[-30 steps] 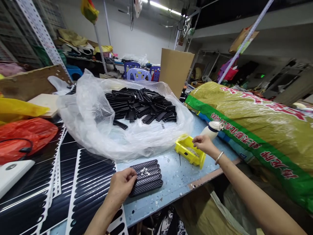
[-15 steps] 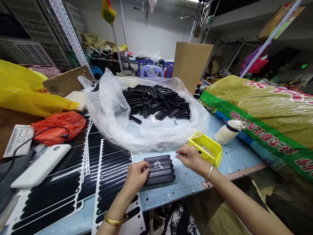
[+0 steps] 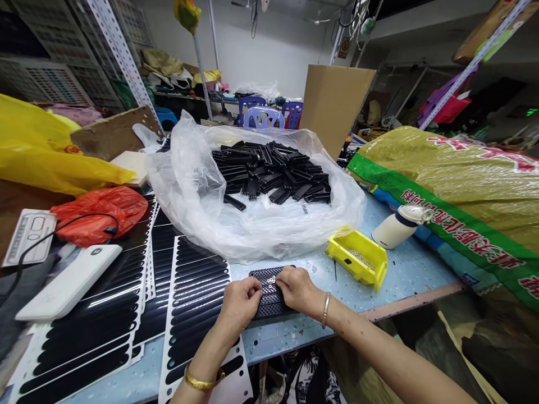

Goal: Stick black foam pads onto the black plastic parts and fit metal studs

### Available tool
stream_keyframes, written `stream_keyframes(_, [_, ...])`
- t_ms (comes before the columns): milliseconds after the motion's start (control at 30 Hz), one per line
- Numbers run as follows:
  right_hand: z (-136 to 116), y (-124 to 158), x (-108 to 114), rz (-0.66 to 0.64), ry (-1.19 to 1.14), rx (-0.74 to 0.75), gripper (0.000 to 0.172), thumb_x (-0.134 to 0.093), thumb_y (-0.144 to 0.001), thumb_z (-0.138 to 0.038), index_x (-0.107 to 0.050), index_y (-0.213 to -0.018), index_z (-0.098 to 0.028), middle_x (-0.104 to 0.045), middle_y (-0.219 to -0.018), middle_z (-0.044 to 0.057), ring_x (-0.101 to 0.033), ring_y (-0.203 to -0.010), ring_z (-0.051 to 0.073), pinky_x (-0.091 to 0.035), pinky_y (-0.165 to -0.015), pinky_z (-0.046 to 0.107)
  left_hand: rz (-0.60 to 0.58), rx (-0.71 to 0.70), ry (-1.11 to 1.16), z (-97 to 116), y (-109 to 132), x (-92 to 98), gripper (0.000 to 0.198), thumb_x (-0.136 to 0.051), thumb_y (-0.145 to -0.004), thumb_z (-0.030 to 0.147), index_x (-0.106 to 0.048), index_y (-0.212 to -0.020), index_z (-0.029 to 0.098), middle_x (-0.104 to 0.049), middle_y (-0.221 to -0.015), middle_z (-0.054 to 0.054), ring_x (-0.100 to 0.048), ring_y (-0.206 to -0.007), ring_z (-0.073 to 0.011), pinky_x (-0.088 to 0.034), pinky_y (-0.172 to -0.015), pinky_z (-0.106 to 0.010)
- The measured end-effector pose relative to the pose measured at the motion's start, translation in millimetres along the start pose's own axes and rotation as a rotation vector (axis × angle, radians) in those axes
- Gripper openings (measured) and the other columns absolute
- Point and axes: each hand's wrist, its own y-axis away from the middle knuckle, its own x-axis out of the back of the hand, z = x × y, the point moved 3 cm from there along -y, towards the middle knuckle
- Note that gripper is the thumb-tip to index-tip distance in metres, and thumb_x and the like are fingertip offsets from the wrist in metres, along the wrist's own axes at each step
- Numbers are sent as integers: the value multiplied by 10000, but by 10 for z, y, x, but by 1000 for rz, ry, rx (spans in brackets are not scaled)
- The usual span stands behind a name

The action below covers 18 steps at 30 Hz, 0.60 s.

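Clock read fr. black strips as center. Far L, approx. 10 o'clock: slick yellow plastic bag (image 3: 46, 151), then crumpled, semi-sheer red plastic bag (image 3: 105, 210). At 9: smooth white round-cornered slab (image 3: 69, 286), next to glossy black sheets (image 3: 99, 314); closer in, white-edged die-cut sheet (image 3: 196, 292) w/ long round-ended bands. L hand (image 3: 241, 300) at 9 o'clock end of strips, thumb & fingertips tog.; can't tell if pinching anything. At 12: filmy, wrinkled clear plastic bag (image 3: 248, 241) around jumbled heap (image 3: 273, 171) of shiny black pieces. Mid: black strips (image 3: 273, 306), diamond-textured, side by side on speckled blue bench (image 3: 320, 269), w/ few small pale rings (image 3: 270, 282) on top. R hand (image 3: 301, 289) over 3 o'clock end, beside rings, fingertips tog.; contents hidden. Betw. 2 & 3: glossy yellow plastic bin (image 3: 368, 276) w/ tiny metallic bits (image 3: 359, 258) inside. At 2, farther: rounded cream bottle (image 3: 389, 231), then bulging, shiny olive-&-green sack (image 3: 450, 168).
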Motion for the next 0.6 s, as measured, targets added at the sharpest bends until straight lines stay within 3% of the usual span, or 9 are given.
stream_keyframes(133, [-20,0,10,82,-71,-33,133,-553,-797,-83,-665,-745,-131,-687,-752,86,-631,-715,182,-449,-655,257,8,-3,12,-7,-7,-4,164,-528,-675,231,-677,-632,179,-541,-478,37,-487,-492,-123,-336,-545,-240])
stream_keyframes(267, [204,178,384,286,-307,-106,141,-548,-815,-136,-644,-716,-167,-672,-666,35,-612,-610,151,-459,-585,235,36,9,42,-56,-6,12,166,-540,-684,257,-681,-640,184,-539,-473,40,-481,-486,-121,-335,-540,-239])
stream_keyframes(333, [493,367,680,383,-355,-144,156,-524,-842,-213,-649,-756,-176,-668,-651,29,-609,-572,152,-464,-547,239,52,17,66,-95,-10,33,166,-547,-683,271,-681,-637,185,-534,-468,42,-472,-481,-119,-330,-533,-239])
stream_keyframes(467, [1322,778,1117,535,-261,-471,172,-549,-780,-295,-652,-724,-169,-635,-532,23,-610,-485,176,-463,-490,255,95,56,166,-138,-67,104,164,-572,-642,298,-676,-598,178,-500,-429,47,-426,-444,-107,-304,-495,-234])
stream_keyframes(533, [1658,909,1168,500,-119,-615,146,-539,-727,-228,-642,-642,-170,-635,-503,30,-619,-488,187,-451,-490,255,119,83,252,-127,-121,147,152,-594,-599,301,-672,-569,174,-478,-407,53,-398,-424,-95,-280,-473,-226])
stream_keyframes(600, [1855,964,1140,389,32,-648,130,-547,-662,-160,-641,-574,-176,-657,-518,37,-634,-528,201,-435,-506,258,132,124,367,-110,-182,185,136,-626,-543,297,-666,-539,167,-457,-385,60,-368,-406,-80,-253,-452,-218])
